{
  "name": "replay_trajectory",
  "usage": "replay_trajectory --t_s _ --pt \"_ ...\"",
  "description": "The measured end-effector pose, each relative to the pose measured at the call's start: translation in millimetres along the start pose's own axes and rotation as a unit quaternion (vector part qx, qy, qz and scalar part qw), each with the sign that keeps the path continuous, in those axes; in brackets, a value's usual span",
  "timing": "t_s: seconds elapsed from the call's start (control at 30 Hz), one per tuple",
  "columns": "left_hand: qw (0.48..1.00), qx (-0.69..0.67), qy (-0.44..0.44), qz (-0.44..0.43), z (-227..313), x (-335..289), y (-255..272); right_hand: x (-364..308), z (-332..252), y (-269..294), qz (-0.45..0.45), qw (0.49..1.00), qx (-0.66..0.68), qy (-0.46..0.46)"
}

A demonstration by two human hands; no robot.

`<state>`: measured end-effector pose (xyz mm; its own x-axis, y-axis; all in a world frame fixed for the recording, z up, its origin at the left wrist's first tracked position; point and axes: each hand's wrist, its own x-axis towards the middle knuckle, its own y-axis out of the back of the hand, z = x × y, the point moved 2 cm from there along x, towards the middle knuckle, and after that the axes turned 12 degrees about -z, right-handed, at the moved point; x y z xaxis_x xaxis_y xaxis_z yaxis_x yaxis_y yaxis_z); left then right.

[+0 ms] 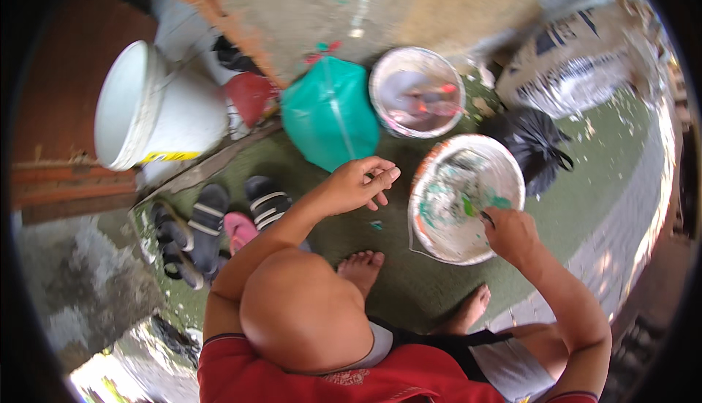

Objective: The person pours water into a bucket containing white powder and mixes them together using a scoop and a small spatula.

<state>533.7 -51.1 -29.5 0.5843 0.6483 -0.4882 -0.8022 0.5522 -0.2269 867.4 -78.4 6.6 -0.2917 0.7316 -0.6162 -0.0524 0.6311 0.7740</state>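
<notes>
My right hand (512, 235) is closed round the dark handle of a tool whose green end (469, 206) reaches into a white bucket (504, 156). The tool's exact kind is not plain. Inside the bucket lies a lumpy grey-white mix (455, 183) streaked with green. My left hand (363, 183) hovers left of the bucket, apart from its rim, with fingers loosely bent and apart and nothing seen in them. Its forearm passes over my raised knee.
Behind the bucket stand a round pail (380, 110) of murky liquid and a knotted green bag (329, 114). Rightward are a black plastic bag (530, 147) and a large sack (570, 59). A white bucket (183, 110) lies tipped at left, near several sandals (210, 213).
</notes>
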Motion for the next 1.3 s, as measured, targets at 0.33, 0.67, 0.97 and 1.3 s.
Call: replay_trajectory --t_s 0.33,0.67,0.97,1.3 --pt "0.876 -0.006 -0.205 0.437 70 -248 156 3 -12 11 0.003 0.999 -0.014 0.041" --pt "0.804 -0.043 -0.095 0.585 80 -371 340 14 -22 20 -0.030 0.999 -0.026 0.000" --pt "0.812 0.060 0.221 0.536 9 -353 479 28 -21 20 -0.089 0.994 -0.047 -0.052" --pt "0.763 0.366 0.426 0.319 -4 -313 502 45 -3 12 -0.125 0.987 -0.076 -0.067"
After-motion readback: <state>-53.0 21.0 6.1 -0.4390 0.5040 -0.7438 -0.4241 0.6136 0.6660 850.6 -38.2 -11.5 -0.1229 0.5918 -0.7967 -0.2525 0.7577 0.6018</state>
